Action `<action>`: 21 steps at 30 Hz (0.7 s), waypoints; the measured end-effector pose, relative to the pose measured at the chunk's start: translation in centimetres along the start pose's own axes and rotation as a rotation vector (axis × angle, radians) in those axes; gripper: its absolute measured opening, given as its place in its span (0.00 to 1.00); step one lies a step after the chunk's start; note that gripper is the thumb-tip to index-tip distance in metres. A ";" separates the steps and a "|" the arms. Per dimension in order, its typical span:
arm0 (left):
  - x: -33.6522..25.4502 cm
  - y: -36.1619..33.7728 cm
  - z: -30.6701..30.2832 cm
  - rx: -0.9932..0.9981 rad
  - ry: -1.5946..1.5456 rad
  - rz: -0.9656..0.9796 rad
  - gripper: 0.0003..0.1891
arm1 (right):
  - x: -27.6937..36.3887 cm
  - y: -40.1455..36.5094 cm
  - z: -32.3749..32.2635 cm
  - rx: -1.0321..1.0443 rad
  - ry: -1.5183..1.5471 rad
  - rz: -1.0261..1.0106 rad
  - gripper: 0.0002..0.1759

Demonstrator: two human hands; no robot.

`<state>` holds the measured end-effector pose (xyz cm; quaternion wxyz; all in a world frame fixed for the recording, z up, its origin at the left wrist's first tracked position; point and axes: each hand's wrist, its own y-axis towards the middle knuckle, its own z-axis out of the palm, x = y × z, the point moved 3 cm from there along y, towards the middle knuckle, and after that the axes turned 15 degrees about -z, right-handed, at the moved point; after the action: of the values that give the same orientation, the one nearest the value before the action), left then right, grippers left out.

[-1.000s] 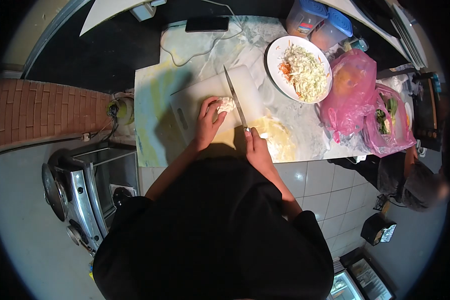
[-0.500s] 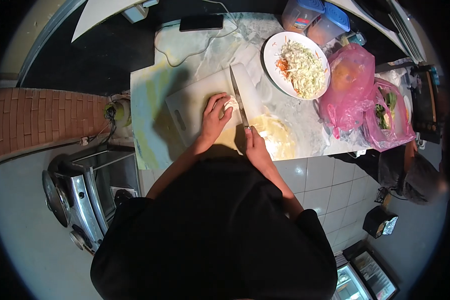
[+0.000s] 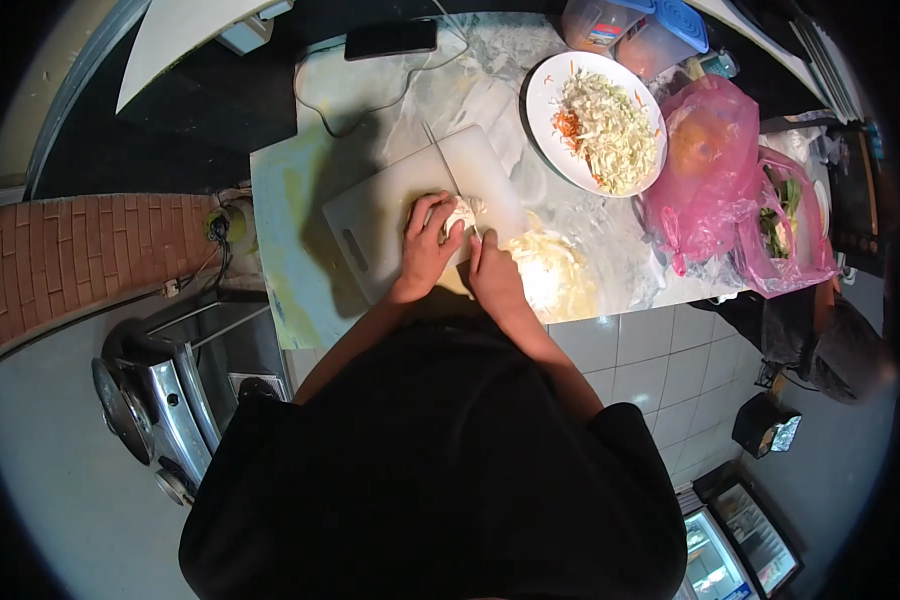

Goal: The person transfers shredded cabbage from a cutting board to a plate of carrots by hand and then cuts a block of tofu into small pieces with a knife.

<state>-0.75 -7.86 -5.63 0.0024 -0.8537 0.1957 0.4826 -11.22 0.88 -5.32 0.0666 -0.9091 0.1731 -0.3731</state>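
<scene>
On the white cutting board [image 3: 380, 215], my left hand [image 3: 430, 240] has its fingers curled over a small pale piece of food [image 3: 461, 213]. My right hand [image 3: 495, 272] is closed around the handle of a knife [image 3: 442, 158]. The blade slants up and left across the board, just right of my left fingertips, with its tip past the board's far edge. A thin pale piece [image 3: 478, 206] lies on the blade's right side. To the right stands a white plate [image 3: 543, 95] with shredded pale vegetable [image 3: 615, 135] and orange shreds [image 3: 568, 124].
A black phone [image 3: 391, 39] with a cable lies at the far edge. Blue-lidded containers [image 3: 660, 40] stand at the far right. Pink plastic bags [image 3: 710, 150] hold food at the right. Another person's dark clothing [image 3: 785, 335] shows beyond the right edge.
The knife has tilted, its tip swinging left, and its handle has moved nearer to my left hand. My right hand has shifted left. A thin piece now shows right of the blade.
</scene>
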 end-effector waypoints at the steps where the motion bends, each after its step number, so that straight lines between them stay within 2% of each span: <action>1: 0.1 -0.2 0.0 0.024 -0.034 -0.039 0.18 | -0.1 0.0 0.0 0.005 0.002 0.004 0.21; 5: -0.2 0.1 -0.9 0.081 -0.072 -0.066 0.17 | -1.0 0.0 -0.5 -0.018 -0.041 -0.083 0.20; 11: 0.5 -1.5 -4.4 0.063 -0.104 -0.187 0.15 | -1.4 -2.8 -2.0 -0.028 0.138 -0.129 0.20; 15: 1.0 -2.0 -6.3 -0.074 0.083 -0.137 0.15 | -1.0 -3.2 -2.3 -0.020 0.239 -0.117 0.19; 21: 2.2 -2.4 -4.7 -0.024 0.007 -0.276 0.18 | 0.5 -3.4 -1.9 -0.017 0.222 -0.225 0.18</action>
<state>4.89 -7.29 -5.40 0.0577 -0.8741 0.0705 0.4771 -11.31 3.85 -2.74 -0.0030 -0.8763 0.0795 -0.4751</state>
